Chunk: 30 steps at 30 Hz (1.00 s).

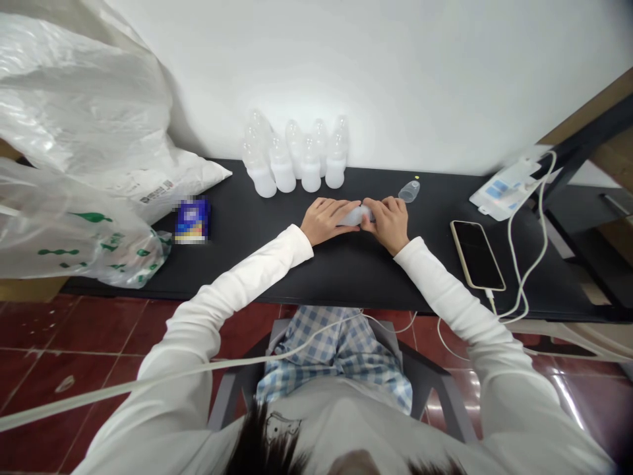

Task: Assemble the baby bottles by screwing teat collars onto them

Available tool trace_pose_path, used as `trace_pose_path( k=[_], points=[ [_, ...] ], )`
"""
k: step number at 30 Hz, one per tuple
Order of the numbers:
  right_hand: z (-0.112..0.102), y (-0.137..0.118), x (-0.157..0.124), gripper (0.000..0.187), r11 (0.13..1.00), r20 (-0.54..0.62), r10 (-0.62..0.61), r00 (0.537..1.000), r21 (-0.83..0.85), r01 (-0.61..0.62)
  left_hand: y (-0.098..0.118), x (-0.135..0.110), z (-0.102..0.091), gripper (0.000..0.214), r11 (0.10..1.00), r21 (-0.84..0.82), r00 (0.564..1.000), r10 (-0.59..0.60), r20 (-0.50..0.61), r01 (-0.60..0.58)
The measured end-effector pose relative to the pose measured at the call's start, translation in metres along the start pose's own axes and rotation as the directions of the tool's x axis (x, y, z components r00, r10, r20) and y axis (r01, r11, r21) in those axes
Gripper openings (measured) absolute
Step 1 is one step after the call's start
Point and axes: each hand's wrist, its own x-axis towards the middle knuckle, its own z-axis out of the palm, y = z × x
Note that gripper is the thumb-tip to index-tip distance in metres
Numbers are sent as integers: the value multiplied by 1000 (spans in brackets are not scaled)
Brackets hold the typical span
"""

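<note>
Low over the black table, my left hand [325,220] is wrapped round the body of a milky-white bottle [351,216] lying sideways. At the bottle's right end, my right hand [386,221] has its fingers closed round the top; the exact part under them is hidden. A clear dome-shaped cap [409,191] rests on the table just beyond my right hand. Several similar feeding bottles [310,173] with clear domed caps stand upright in a group by the wall, behind my left hand.
At the left are large plastic bags [84,224] and a blue packet [192,221], its print blurred. To the right lie a phone [478,255] on a charging cable [539,264] and a white-and-blue plastic pouch [504,188]. A tiny yellow piece [417,177] lies by the cap.
</note>
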Motion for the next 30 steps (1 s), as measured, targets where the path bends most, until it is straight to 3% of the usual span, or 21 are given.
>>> trace_pose_path(
  k=[8,14,17,21,26,30],
  points=[
    [-9,-19,8,44,971,67,225,972,72,-229,5,5,-6,55,1000,-4,995,-4,102,4],
    [-11,-17,12,50,967,104,229,968,91,-239,8,7,-7,58,1000,3,993,1,114,-1],
    [-15,7,14,48,978,67,171,983,107,-177,1,5,-9,61,1000,3,995,-3,99,3],
    [-17,62,7,41,967,-114,255,960,7,-256,-22,-1,-14,62,1000,12,999,-13,46,13],
    [-7,116,-11,34,970,-20,231,973,-79,-232,-50,-7,-19,60,997,5,995,75,62,-76],
    [-9,124,-15,28,912,-30,403,915,-74,-404,-61,-8,-22,61,997,-3,993,73,93,-73]
  ],
)
